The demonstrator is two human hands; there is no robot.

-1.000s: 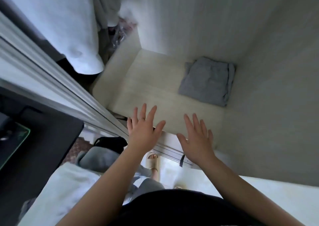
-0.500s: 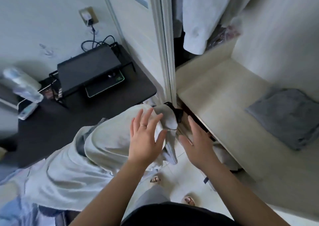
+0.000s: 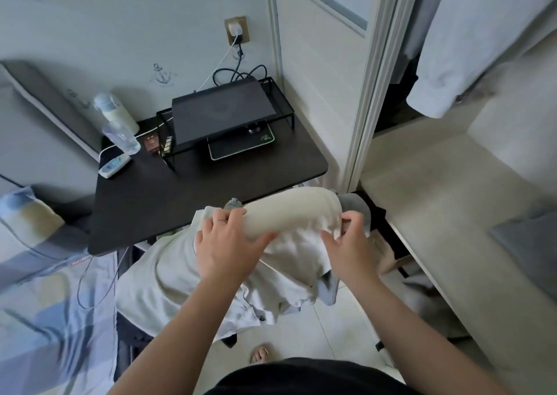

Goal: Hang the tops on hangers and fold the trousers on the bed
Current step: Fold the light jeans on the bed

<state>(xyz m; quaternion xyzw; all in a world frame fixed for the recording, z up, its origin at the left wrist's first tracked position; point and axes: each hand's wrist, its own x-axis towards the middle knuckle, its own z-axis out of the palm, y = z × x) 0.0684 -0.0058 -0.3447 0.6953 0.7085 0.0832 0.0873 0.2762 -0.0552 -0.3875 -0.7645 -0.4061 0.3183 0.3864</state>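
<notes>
Clothes lay heaped against the near edge of the black surface (image 3: 165,201); uppermost was a cream garment (image 3: 289,217), soft and matt, its top rolled into a thick smooth bolster, its lower part falling in loose creased folds towards the floor (image 3: 337,322); whether it was a top or trousers could not be told; a grey cloth (image 3: 353,204) poked out behind the right end of the roll, and paler blue-grey fabric hung under the cream hem.

Both hands were on the cream garment; the left hand (image 3: 229,244) gripped the left part of the roll, fingers curled over its top and thumb spread beneath; the right hand (image 3: 349,247) pinched the bunched edge at the right end, fingers bent close together.

To the right, a wardrobe frame (image 3: 376,78) stood upright just beside the heap; past it a pale wardrobe shelf (image 3: 437,207) ran wide and bare at its near end, with a folded grey garment (image 3: 530,244) lying at the far right; a white shirt (image 3: 470,48) hung above the shelf's back corner.

To the left, a bed (image 3: 39,319) with blue checked bedding sat close to the surface's corner; a laptop (image 3: 220,114) on a wire stand and two bottles (image 3: 119,123) kept to the surface's back, well apart from the hands; a narrow strip of tiled floor lay between heap and shelf.
</notes>
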